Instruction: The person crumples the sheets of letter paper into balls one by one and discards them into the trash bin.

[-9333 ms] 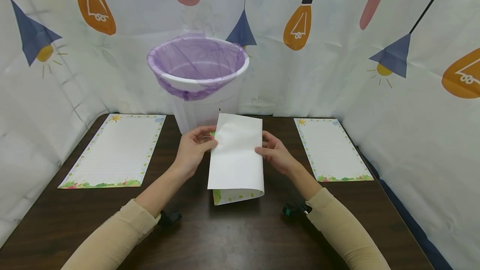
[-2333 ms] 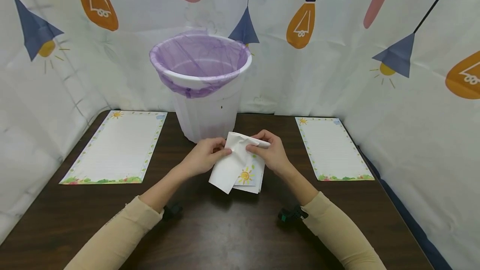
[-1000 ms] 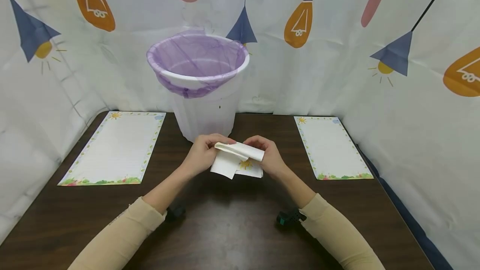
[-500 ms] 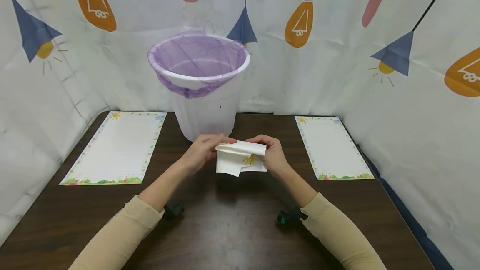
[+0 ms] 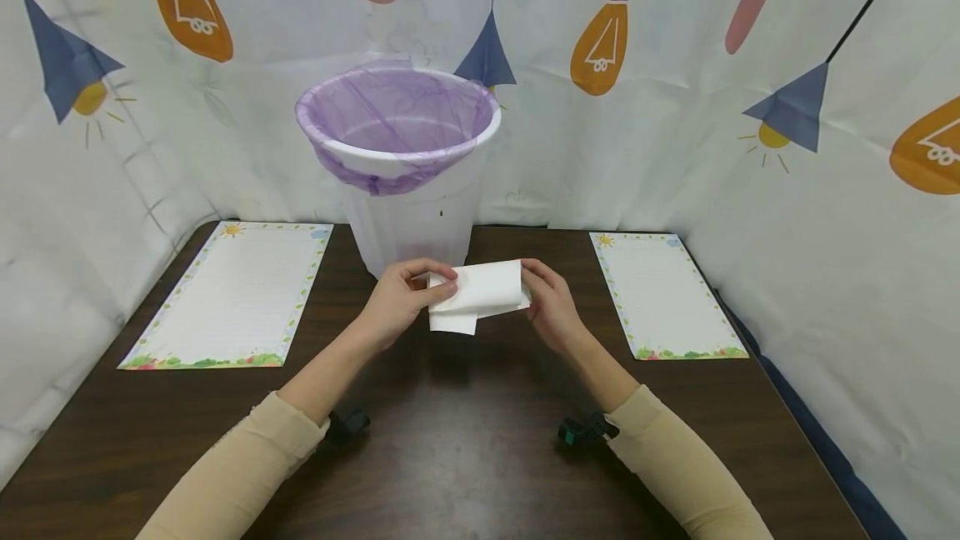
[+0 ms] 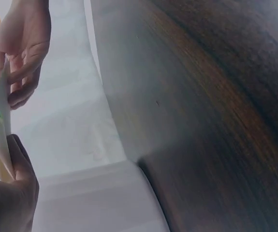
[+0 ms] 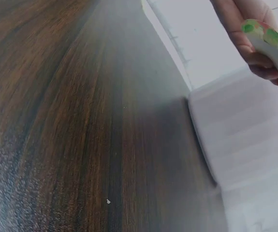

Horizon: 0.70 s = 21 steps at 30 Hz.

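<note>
Well, one folded sheet (image 5: pixel 483 286) takes centre stage: plain white outside, green print (image 7: pixel 271 36) showing in the wrist views, a flap (image 5: pixel 453 323) jutting below its left end. Above the table (image 5: pixel 465 465), in front of the lone bin (image 5: pixel 412 227) at the far edge, the left hand (image 5: pixel 405 297) pinches it between thumb and fingers; the right hand (image 5: pixel 553 307) curls its fingers on the other end. Long axis side to side, right end slightly higher in the head view! Two flat sheets (image 5: pixel 232 298) lie by the far corners.

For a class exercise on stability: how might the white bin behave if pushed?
The white bin may tip if pushed high up, since it narrows downward. It is probably light, as it looks like thin plastic.
</note>
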Motion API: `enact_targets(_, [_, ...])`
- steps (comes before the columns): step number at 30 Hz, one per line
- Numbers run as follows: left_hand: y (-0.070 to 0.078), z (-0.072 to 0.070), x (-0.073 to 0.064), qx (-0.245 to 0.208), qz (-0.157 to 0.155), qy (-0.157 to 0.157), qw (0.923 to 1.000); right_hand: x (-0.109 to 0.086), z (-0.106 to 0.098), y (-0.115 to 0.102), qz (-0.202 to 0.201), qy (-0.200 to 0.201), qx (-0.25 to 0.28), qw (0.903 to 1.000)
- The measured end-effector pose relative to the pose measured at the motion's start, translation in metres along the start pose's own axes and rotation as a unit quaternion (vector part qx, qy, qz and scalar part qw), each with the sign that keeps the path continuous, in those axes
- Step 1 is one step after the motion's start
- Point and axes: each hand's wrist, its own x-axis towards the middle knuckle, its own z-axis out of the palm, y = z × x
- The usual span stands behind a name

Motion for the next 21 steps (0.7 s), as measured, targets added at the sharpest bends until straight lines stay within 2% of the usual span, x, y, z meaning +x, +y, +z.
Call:
enact_targets(4, [0.001,-0.001,0.001,0.015,0.0,0.018,0.9997,-0.002,-0.001,0.0,-0.009,-0.046,0.041,0.9981])
enact_targets(7, [0.002,0.0,0.001,0.03,0.004,0.029,0.9991,-0.002,-0.001,0.001,-0.01,-0.059,0.037,0.9975])
enact_targets(13, [-0.001,0.005,0.0,0.073,0.019,0.037,0.9965,0.002,0.002,0.002,-0.003,-0.003,-0.044,0.999])
enact_targets(16, [-0.003,0.008,-0.002,0.106,0.023,0.03,0.9937,0.005,0.002,0.002,-0.011,0.024,-0.081,0.9964])
enact_targets(21, [-0.004,0.012,-0.004,0.142,0.021,0.005,0.9896,0.008,0.002,-0.003,-0.023,0.037,-0.1,0.9941])
